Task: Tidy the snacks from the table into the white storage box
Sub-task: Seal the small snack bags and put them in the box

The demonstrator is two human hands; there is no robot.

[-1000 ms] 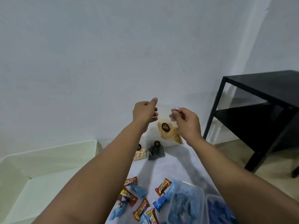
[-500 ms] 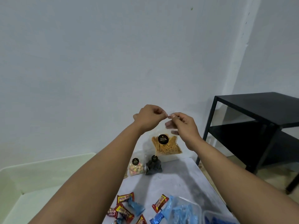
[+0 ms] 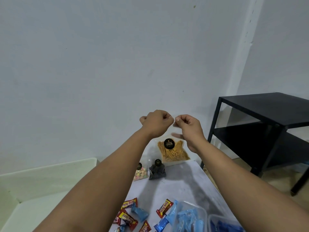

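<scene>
clear plastic bag (image 3: 172, 148) of yellow sticks held up over the far end of the desk (image 3: 180, 183), both hands pinching its top edge.
left hand (image 3: 157, 122) and right hand (image 3: 188, 126) are raised side by side, almost touching, fingers (image 3: 179, 118) curled tight on the top seam of the bag, which hangs upright below them with a round black label facing the camera. white box (image 3: 41, 185) sits to the left of the desk, well apart from the bag. on the desk below the bag: a small pouch of pastel sweets (image 3: 141, 173) and a dark pouch (image 3: 157, 170), just beside each other. nearer the camera lie red bars (image 3: 129, 203) and blue wrappers (image 3: 139, 213), with a clear tub (image 3: 189, 216) of blue packets at the bottom edge. black shelf (image 3: 267, 131) stands to the right.
</scene>
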